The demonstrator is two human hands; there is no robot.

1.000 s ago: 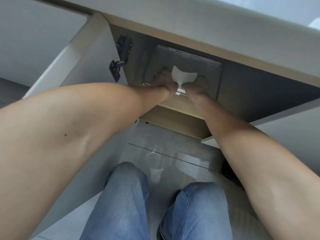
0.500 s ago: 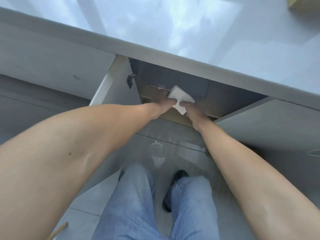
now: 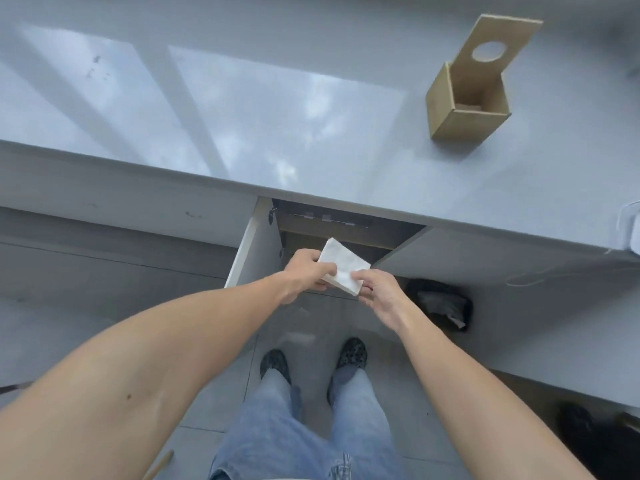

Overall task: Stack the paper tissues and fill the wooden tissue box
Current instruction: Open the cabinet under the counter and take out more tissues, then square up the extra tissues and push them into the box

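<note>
I see the left hand (image 3: 306,270) and right hand (image 3: 377,289) both pinching 1 paper tissue stack (image 3: 343,266) below the counter (image 3: 311,109) edge; the wooden tissue box (image 3: 465,107) shows no writing.

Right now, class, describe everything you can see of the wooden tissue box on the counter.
The light-brown, square wooden tissue box stands upright on the glossy grey countertop, far right of the open cupboard. Its walls look like thin plywood or fibreboard. The flat lid, pierced by a round hole, is tipped up and back, leaving the top open. No tissues show inside. No hand touches it.
</note>
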